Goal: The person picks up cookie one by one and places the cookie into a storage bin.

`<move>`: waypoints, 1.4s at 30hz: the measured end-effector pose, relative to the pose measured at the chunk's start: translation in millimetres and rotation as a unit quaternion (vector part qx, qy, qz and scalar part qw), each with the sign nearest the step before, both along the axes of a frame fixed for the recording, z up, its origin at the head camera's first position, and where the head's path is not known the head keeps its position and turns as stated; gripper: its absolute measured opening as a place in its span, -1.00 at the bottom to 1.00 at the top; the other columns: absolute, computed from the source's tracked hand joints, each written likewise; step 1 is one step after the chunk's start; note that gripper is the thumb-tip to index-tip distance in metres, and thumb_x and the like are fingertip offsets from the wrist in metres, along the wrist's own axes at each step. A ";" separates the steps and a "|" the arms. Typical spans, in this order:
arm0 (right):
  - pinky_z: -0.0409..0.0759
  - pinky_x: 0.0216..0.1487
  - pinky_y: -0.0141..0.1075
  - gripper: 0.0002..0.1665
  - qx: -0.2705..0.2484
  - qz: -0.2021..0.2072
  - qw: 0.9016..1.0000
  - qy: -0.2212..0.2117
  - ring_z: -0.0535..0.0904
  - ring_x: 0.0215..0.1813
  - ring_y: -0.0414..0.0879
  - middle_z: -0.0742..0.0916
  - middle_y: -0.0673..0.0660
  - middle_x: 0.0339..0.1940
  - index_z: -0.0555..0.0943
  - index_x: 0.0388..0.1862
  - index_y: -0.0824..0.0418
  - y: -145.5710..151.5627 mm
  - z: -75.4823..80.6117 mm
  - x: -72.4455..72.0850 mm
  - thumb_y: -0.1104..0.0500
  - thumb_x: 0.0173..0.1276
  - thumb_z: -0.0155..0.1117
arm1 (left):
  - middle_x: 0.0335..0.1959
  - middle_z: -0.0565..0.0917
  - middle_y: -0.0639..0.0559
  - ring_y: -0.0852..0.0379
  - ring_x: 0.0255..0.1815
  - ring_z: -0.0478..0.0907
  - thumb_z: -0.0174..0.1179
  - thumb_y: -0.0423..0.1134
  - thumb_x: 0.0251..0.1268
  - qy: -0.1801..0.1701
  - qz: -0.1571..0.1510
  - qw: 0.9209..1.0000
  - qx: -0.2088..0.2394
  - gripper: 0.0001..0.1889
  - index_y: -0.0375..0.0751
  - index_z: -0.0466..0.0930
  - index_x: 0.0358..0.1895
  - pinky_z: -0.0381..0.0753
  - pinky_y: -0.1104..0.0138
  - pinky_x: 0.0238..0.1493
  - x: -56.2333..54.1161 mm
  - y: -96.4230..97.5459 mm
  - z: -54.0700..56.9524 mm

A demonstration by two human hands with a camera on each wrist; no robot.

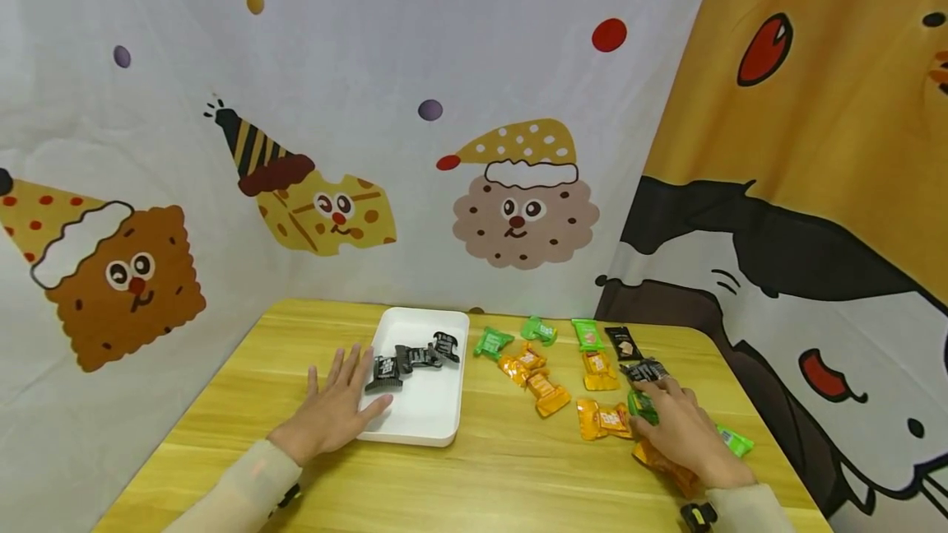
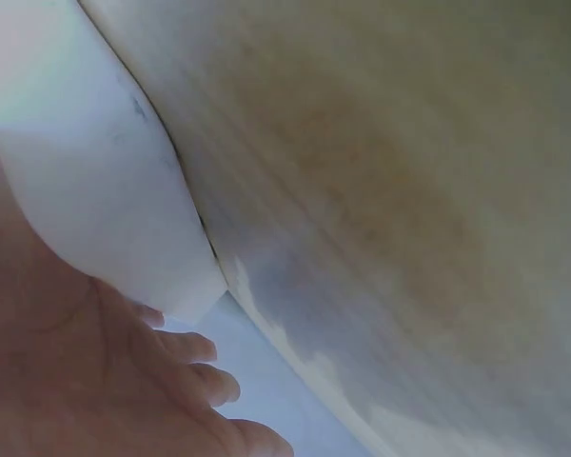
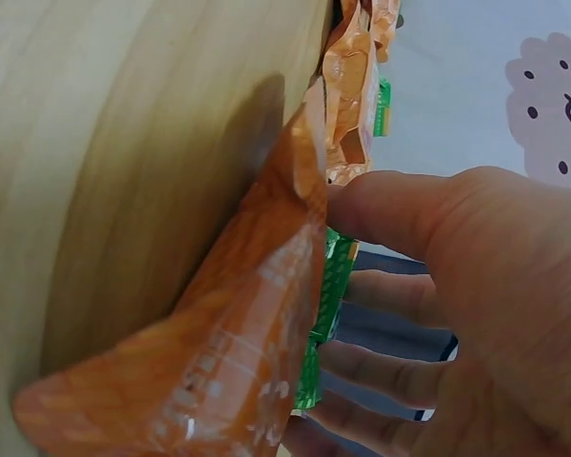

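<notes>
Left hand (image 1: 332,411), spread, empty, is touching the tray's (image 1: 429,410) left edge; right hand (image 1: 683,433), loosely spread, seemingly empty, is touching a black packet (image 1: 646,368); three are lying inside, two remaining outside.

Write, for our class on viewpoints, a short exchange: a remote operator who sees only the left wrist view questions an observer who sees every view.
Operator: My left wrist view shows the left hand. What is beside it?
Observer: Beside it is a white tray.
Operator: Anything in there?
Observer: Yes, black packets lie in it.
Operator: And the right hand? What is close to that?
Observer: An orange packet lies close to it.
</notes>
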State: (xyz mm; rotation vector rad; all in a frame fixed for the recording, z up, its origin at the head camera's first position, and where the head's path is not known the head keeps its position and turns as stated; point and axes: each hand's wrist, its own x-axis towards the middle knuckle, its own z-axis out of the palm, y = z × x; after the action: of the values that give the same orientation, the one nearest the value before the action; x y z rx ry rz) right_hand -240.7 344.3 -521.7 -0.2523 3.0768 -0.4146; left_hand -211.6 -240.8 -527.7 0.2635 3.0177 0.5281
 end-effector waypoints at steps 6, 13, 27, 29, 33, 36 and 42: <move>0.73 0.17 0.62 -0.16 0.000 -0.001 1.000 0.001 0.59 0.36 0.74 0.55 0.69 0.56 0.60 0.68 0.28 1.7 -1.1 -2.3 -0.04 0.57 0.65 | 0.99 -0.17 -0.33 -0.52 1.00 -0.24 -0.03 0.49 0.81 0.004 -0.005 1.000 -0.018 0.11 -0.25 -0.18 0.97 -0.36 -0.71 0.79 -1.3 0.6 4.3; 0.75 0.19 0.59 -0.16 -0.003 -0.006 1.000 -0.002 0.62 0.34 0.72 0.55 0.71 0.56 0.59 0.68 0.28 0.7 -2.4 -5.1 -0.02 0.58 0.64 | 1.00 -0.15 -0.32 -0.51 1.00 -0.23 -0.02 0.48 0.81 0.003 -0.015 1.000 -0.024 0.11 -0.27 -0.14 0.97 -0.35 -0.70 0.80 -1.0 -1.2 8.3; 0.79 0.22 0.51 -0.22 -0.011 -0.015 1.000 0.000 0.74 0.22 0.58 0.68 0.63 0.37 0.67 0.55 0.29 -1.4 -2.4 -7.7 -0.07 0.54 0.69 | 1.00 -0.12 -0.31 -0.50 1.01 -0.25 -0.02 0.48 0.82 0.005 -0.017 0.999 -0.031 0.07 -0.23 -0.08 0.97 -0.36 -0.68 0.82 -1.2 -4.6 10.3; 0.81 0.21 0.48 -0.24 -0.014 -0.013 1.000 0.004 0.76 0.20 0.53 0.69 0.61 0.34 0.68 0.52 0.30 -1.9 -1.7 -7.3 -0.04 0.53 0.71 | 1.00 -0.11 -0.31 -0.50 1.00 -0.24 -0.03 0.49 0.81 0.006 -0.015 0.999 -0.029 0.08 -0.22 -0.07 0.97 -0.36 -0.69 0.82 -1.0 -4.6 9.9; 0.87 0.16 0.37 -0.30 -0.024 -0.009 1.000 0.010 0.83 0.08 0.37 0.69 0.61 0.32 0.70 0.46 0.32 -3.0 0.1 -5.6 0.05 0.49 0.73 | 1.00 -0.11 -0.30 -0.50 1.00 -0.22 -0.04 0.50 0.80 0.010 -0.014 0.999 -0.033 0.08 -0.21 -0.06 0.97 -0.34 -0.69 0.82 -0.9 -5.0 8.2; 0.89 0.12 0.32 -0.31 -0.029 -0.005 0.999 0.014 0.85 0.01 0.29 0.66 0.65 0.34 0.71 0.43 0.34 -2.8 1.6 -5.0 0.11 0.44 0.75 | 1.00 -0.11 -0.30 -0.49 1.00 -0.22 -0.04 0.50 0.81 0.012 -0.014 0.999 -0.038 0.08 -0.21 -0.07 0.97 -0.34 -0.69 0.82 -1.6 -5.1 7.2; 0.89 0.09 0.29 -0.37 -0.033 0.002 0.999 0.039 0.84 0.00 0.25 0.70 0.62 0.31 0.75 0.34 0.34 -4.3 2.2 -1.8 0.16 0.37 0.76 | 0.99 -0.09 -0.31 -0.51 1.00 -0.21 -0.03 0.49 0.81 0.019 -0.014 0.999 -0.034 0.08 -0.23 -0.06 0.97 -0.37 -0.69 0.81 -0.4 -5.6 5.7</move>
State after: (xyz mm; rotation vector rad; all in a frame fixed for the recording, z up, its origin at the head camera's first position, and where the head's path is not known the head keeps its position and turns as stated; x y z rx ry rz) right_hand -242.4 339.9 -519.4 -0.2815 3.1410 -0.5189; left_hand -212.0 -246.4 -522.0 0.3133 3.0560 0.4232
